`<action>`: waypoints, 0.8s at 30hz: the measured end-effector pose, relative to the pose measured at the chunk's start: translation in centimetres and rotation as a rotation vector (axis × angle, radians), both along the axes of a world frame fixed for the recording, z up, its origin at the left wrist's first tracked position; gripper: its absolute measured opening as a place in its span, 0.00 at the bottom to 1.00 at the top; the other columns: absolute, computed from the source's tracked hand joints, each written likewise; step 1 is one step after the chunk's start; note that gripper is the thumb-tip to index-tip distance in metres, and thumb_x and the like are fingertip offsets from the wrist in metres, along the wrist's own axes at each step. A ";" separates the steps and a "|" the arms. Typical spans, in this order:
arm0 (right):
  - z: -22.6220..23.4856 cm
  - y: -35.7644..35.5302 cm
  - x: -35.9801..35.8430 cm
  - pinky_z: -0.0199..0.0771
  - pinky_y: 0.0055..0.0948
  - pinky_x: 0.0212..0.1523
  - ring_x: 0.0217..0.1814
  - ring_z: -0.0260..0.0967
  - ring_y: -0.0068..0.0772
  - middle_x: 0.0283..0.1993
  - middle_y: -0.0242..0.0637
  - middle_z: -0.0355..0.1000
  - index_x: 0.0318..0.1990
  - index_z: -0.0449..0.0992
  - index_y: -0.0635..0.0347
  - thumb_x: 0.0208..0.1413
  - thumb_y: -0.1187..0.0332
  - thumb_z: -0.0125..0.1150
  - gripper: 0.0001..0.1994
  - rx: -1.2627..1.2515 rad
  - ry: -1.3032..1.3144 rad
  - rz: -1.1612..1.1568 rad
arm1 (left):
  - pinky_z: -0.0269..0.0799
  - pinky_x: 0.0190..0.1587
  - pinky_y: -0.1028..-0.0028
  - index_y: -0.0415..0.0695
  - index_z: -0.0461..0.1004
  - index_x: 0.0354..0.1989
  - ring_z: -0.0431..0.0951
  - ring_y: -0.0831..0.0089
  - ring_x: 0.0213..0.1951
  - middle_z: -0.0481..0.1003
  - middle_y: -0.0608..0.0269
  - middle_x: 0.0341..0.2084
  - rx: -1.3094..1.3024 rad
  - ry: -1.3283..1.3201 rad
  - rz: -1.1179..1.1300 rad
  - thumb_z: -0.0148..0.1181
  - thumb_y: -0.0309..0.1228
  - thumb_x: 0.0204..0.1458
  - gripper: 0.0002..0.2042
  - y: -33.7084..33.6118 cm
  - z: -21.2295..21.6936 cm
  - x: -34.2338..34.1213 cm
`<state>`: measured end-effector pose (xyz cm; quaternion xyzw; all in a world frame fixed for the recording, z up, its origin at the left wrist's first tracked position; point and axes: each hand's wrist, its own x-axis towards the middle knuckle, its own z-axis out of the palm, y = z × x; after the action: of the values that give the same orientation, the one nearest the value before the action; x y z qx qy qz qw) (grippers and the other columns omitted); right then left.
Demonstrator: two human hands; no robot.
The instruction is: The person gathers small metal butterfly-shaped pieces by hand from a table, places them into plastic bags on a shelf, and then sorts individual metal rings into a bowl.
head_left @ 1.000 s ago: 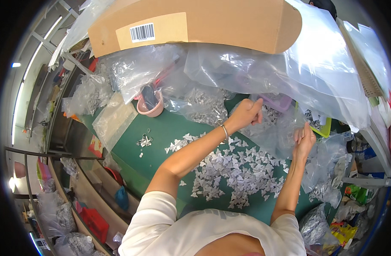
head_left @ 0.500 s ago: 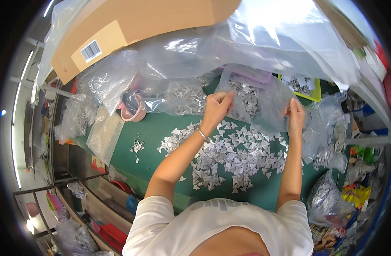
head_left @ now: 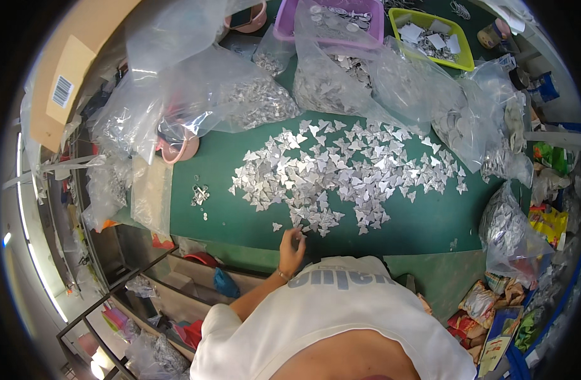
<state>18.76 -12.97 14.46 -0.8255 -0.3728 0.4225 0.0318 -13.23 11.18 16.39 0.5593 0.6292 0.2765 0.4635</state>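
Observation:
Many small silvery, winged flat metal pieces (head_left: 328, 168) lie spread over the green table (head_left: 239, 231). At the near edge of this spread is my left hand (head_left: 291, 252), its thumb and forefinger curled together beside the closest pieces. Whatever those fingers hold, if anything, is too small to make out. One lone piece (head_left: 277, 227) lies just left of the hand. My right hand is out of the picture. Behind the spread, a clear plastic bag (head_left: 325, 82) full of similar pieces leans by a purple basket (head_left: 374, 39).
A yellow-green basket (head_left: 466, 60) holds metal parts and tags at the back right. Several clear bags (head_left: 255, 101) of parts line the back, near a pink cup (head_left: 188, 149). Small rings (head_left: 200, 194) lie at the left. A cardboard box (head_left: 44, 126) stands far left.
Both hands have left the bag at the back. My left hand has come down to the near edge of the pieces; my right hand has gone out of view. The view has shifted.

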 end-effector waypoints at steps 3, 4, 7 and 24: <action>-3.9 -3.6 -0.6 0.68 0.38 0.25 0.22 0.68 0.46 0.19 0.49 0.67 0.19 0.71 0.63 0.47 0.72 0.52 0.08 -0.172 -0.062 -0.047 | 0.66 0.39 0.72 0.38 0.65 0.43 0.70 0.63 0.34 0.67 0.55 0.33 -0.094 0.107 0.007 0.55 0.17 0.42 0.17 -4.0 -0.2 -3.0; -5.0 -4.0 -0.9 0.68 0.38 0.26 0.22 0.68 0.46 0.19 0.49 0.67 0.19 0.71 0.63 0.47 0.72 0.52 0.08 -0.193 -0.072 -0.055 | 0.66 0.40 0.70 0.38 0.64 0.44 0.69 0.62 0.36 0.67 0.54 0.34 -0.024 0.147 -0.001 0.55 0.17 0.41 0.18 -4.4 -0.6 -3.6; -7.2 -4.3 -1.4 0.68 0.38 0.26 0.23 0.68 0.46 0.20 0.49 0.67 0.20 0.71 0.63 0.46 0.71 0.52 0.08 -0.223 -0.105 -0.064 | 0.58 0.52 0.61 0.37 0.61 0.50 0.62 0.51 0.49 0.63 0.47 0.45 0.201 0.381 -0.130 0.60 0.21 0.38 0.27 -3.6 -2.1 -5.0; -11.5 -7.0 -2.4 0.70 0.42 0.30 0.27 0.70 0.48 0.23 0.49 0.69 0.22 0.74 0.62 0.44 0.70 0.53 0.06 -0.283 -0.220 0.013 | 0.38 0.58 0.43 0.40 0.51 0.60 0.40 0.36 0.61 0.43 0.39 0.61 0.329 0.581 -0.260 0.66 0.45 0.37 0.43 0.9 -6.0 1.6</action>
<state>16.36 -19.97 2.98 -0.8605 -0.3164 0.3781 -0.1283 -11.65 12.12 10.41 0.7572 0.6053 0.1420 0.2003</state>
